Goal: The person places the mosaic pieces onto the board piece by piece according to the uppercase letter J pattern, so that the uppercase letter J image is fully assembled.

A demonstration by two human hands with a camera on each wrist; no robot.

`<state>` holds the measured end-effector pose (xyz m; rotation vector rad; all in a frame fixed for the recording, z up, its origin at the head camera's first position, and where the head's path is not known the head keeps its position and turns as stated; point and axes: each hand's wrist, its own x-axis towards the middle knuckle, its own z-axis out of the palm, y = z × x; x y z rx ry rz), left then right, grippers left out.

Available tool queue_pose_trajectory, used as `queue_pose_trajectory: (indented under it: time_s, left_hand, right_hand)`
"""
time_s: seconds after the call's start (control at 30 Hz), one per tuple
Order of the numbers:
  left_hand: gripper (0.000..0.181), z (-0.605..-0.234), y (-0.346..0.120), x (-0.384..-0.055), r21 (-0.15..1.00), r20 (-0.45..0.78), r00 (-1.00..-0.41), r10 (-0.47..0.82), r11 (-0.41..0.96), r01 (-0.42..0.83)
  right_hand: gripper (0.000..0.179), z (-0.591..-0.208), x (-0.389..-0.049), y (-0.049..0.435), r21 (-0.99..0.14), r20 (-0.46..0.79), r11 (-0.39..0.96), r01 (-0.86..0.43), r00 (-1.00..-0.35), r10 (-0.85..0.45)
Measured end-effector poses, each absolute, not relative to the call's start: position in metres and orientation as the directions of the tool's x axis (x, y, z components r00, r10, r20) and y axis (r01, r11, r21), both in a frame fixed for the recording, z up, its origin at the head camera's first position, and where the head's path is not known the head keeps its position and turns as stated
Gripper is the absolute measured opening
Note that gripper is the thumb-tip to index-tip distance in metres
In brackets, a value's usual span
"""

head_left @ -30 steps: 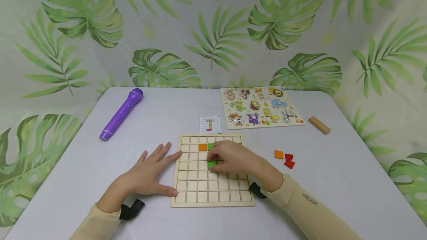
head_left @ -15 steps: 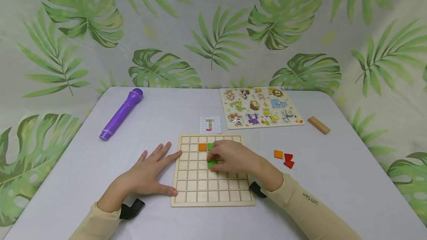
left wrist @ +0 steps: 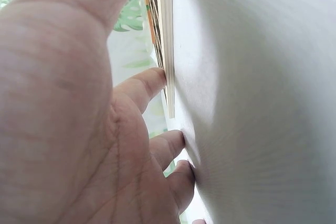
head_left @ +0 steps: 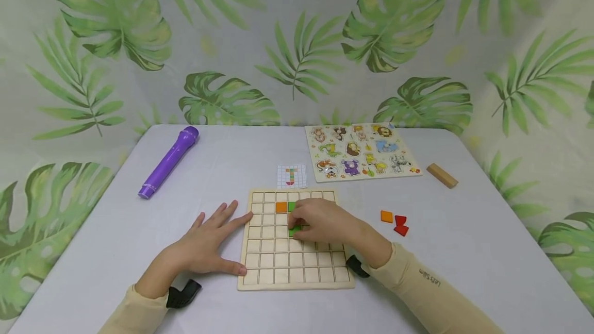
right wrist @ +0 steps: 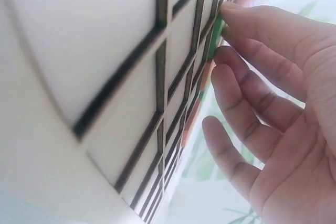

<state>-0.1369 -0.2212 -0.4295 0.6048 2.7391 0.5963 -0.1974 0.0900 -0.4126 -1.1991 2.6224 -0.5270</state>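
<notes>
My right hand (head_left: 322, 219) is over the middle of a wooden grid board (head_left: 297, 276), thumb and forefinger pinching a green square tile (right wrist: 216, 35) that sits in a cell. Its other fingers curl loosely above the board. In the row farther back, an orange tile (head_left: 281, 207) and another green tile (head_left: 291, 206) lie side by side, the green one partly covered by the hand. My left hand (head_left: 204, 244) lies spread at the board's left side, with thumb and forefinger touching its edge. The left wrist view shows the other fingertips down on the white tabletop.
Behind the board lies a pattern card (head_left: 299, 177) with a coloured figure. Loose at right are an orange tile (head_left: 386, 216) and red pieces (head_left: 401, 230). Farther out are an animal puzzle (head_left: 341, 151), a wooden block (head_left: 442, 175) and a purple toy microphone (head_left: 168, 163).
The head view has tilted a little, so everything sits slightly lower in it. Both hands keep their places at the board.
</notes>
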Motion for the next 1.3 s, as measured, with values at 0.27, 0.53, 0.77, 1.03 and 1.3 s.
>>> queue_pose_trajectory:
  time_s: [0.27, 0.53, 0.77, 1.03, 1.3]
  left_hand:
    - [0.118, -0.433, -0.220, -0.136, 0.447, -0.177, -0.874, 0.452, 0.828, 0.338]
    - [0.118, -0.432, -0.220, -0.137, 0.449, -0.172, -0.875, 0.453, 0.827, 0.340]
    - [0.118, -0.429, -0.222, -0.136, 0.439, -0.168, -0.875, 0.454, 0.829, 0.346]
    - [0.118, -0.429, -0.222, -0.135, 0.448, -0.160, -0.871, 0.464, 0.821, 0.355]
    - [0.117, -0.431, -0.223, -0.135, 0.464, -0.146, -0.871, 0.468, 0.810, 0.357]
  right_hand:
    - [0.009, -0.406, -0.197, 0.104, -0.428, -0.030, 0.612, -0.665, -0.666, -0.745]
    - [0.018, -0.395, -0.206, 0.151, -0.439, -0.068, 0.711, -0.549, -0.769, -0.635]
    - [0.027, -0.392, -0.208, 0.197, -0.367, -0.066, 0.782, -0.504, -0.824, -0.562]
    - [0.032, -0.395, -0.207, 0.236, -0.321, -0.101, 0.838, -0.441, -0.864, -0.494]
    - [0.035, -0.401, -0.207, 0.255, -0.287, -0.137, 0.876, -0.388, -0.889, -0.438]
